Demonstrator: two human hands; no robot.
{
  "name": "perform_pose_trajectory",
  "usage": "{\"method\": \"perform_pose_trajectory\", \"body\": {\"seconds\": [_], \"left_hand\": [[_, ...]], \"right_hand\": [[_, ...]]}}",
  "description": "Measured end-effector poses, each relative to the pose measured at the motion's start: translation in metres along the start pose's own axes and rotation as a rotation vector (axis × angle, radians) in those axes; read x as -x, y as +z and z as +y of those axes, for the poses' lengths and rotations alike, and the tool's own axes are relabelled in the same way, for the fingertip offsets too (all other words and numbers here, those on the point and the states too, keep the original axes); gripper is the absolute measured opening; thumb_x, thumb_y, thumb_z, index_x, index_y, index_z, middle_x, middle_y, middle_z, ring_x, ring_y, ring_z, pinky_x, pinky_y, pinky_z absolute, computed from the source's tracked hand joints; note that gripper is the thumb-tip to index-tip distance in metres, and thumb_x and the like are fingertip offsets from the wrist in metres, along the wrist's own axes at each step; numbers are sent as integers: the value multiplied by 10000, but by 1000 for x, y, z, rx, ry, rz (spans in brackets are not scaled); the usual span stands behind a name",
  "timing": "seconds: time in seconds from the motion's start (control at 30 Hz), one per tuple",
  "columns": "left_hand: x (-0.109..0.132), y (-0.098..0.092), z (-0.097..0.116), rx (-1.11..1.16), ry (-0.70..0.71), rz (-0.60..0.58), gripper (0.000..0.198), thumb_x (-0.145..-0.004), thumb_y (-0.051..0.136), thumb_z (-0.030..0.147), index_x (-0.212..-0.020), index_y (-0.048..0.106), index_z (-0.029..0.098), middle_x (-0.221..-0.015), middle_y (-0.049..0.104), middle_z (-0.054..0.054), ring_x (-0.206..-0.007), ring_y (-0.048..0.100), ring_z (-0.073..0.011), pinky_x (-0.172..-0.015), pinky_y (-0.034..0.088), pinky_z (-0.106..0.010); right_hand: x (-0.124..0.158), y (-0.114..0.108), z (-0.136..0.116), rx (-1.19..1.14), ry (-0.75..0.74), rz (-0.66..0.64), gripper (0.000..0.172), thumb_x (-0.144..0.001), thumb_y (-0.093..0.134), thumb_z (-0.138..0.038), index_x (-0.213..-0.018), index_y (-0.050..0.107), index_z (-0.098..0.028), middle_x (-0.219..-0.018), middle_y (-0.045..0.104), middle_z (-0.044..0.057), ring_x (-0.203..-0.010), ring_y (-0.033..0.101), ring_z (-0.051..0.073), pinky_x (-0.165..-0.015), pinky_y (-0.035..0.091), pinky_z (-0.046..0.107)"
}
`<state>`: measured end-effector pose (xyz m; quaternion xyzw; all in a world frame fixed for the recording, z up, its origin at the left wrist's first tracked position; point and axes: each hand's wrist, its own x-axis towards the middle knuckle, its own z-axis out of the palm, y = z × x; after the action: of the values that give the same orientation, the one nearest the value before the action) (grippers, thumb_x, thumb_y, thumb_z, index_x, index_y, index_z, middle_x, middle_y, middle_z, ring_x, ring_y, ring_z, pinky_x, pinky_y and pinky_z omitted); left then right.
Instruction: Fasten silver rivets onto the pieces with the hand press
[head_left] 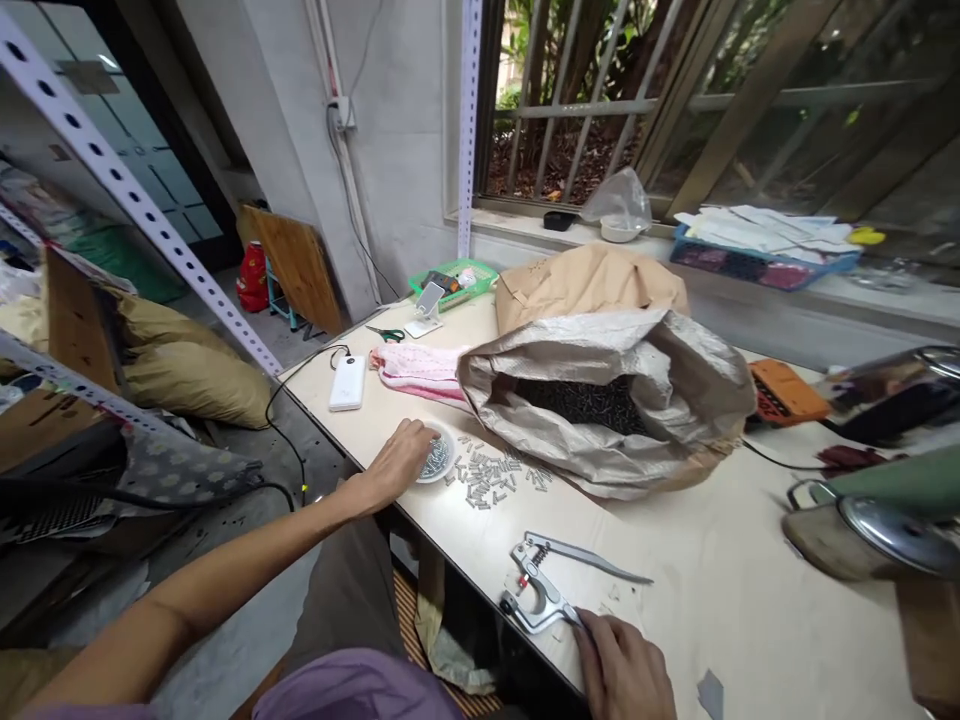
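Note:
My left hand [405, 460] is at the left edge of a small round white dish [439, 455] of tiny silvery metal pieces. Its fingers are curled together, and whatever the tips pinch is hidden. Beside the dish lies a loose spread of small grey pin-like pieces [491, 475]. Near the table's front edge, my right hand [626, 665] is closed around the lower handle of silver snap-fastener pliers [541, 590]. The upper handle of the pliers stands apart and their C-shaped jaw faces left, with nothing visible in it.
A large grey-lined sack [600, 345] of dark small pieces lies behind the spread. A white power bank [347, 383], scissors [386, 333], a pink cloth [420, 368] and a green basket [472, 275] are at the left. A lidded metal mug [847, 530] stands at the right.

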<state>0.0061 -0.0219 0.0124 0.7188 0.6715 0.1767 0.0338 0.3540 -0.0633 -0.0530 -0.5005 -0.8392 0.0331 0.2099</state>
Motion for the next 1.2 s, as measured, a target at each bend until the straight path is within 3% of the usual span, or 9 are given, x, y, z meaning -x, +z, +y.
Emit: {"method": "perform_pose_trajectory", "body": {"seconds": [0.1, 0.2, 0.33, 0.47, 0.6, 0.73, 0.97, 1.07, 1.2], "left_hand": [[1, -1, 3, 58, -4, 42, 230, -874, 406, 124, -989, 605, 143, -860, 563, -75, -850, 511, -200, -759, 446, -337], [-8, -1, -1, 92, -120, 46, 193, -834, 445, 107, -913, 619, 129, -838, 597, -82, -844, 541, -207, -756, 457, -342], [-16, -4, -7, 392, -277, 25, 138, -780, 508, 136, -852, 625, 144, -799, 645, -44, -737, 591, -158, -692, 484, -277], [-9, -7, 1, 707, -403, -13, 143, -725, 579, 218, -828, 638, 137, -718, 647, -22, -659, 593, -138, -573, 478, -220], [4, -9, 19, 874, -393, -7, 197, -699, 624, 277, -826, 651, 128, -709, 638, -21, -644, 575, -125, -554, 461, -205], [14, -12, 31, 969, -363, -12, 198, -718, 617, 290, -823, 650, 125, -694, 625, -14, -624, 549, -109, -563, 443, -202], [20, -16, 22, 1089, -446, 4, 157, -685, 614, 245, -779, 636, 122, -651, 594, 3, -599, 530, -97, -528, 423, -187], [19, -17, 15, 1232, -526, -8, 266, -654, 668, 319, -810, 635, 107, -683, 607, -16, -597, 539, -104, -507, 436, -195], [22, -27, 9, 1306, -630, 85, 434, -598, 730, 390, -891, 628, 86, -715, 618, -32, -629, 557, -116, -570, 480, -228]], "right_hand": [[1, 1, -5, 37, 2, 29, 409, -905, 283, -478, -988, 597, -229, -870, 602, 83, -778, 528, 193, -672, 427, 321], [5, 2, -4, 63, -9, 41, 413, -907, 278, -474, -984, 600, -228, -861, 608, 85, -754, 532, 194, -655, 427, 324], [1, -7, -11, 98, 36, 53, 450, -882, 309, -522, -1088, 581, -230, -922, 615, 107, -797, 557, 233, -592, 421, 340], [-40, -24, -47, -116, 109, 159, 445, -879, 350, -494, -1144, 566, -209, -936, 635, 108, -864, 580, 242, -701, 455, 375], [-103, -21, -102, -614, 127, 4, 356, -862, 424, -456, -1063, 588, -212, -945, 655, 74, -823, 611, 180, -677, 481, 296], [-143, 0, -141, -816, 145, -41, 307, -826, 483, -442, -935, 601, -180, -889, 669, 69, -773, 618, 163, -688, 482, 282], [-156, 11, -156, -831, 76, -68, 250, -822, 491, -406, -867, 629, -202, -822, 677, 34, -743, 612, 152, -678, 453, 264], [-161, 13, -161, -819, 132, -64, 253, -831, 482, -392, -854, 635, -192, -792, 675, 33, -715, 605, 146, -664, 450, 258], [-172, 22, -172, -824, 124, 2, 272, -866, 430, -344, -877, 645, -177, -841, 662, 53, -763, 598, 140, -719, 461, 266]]}}
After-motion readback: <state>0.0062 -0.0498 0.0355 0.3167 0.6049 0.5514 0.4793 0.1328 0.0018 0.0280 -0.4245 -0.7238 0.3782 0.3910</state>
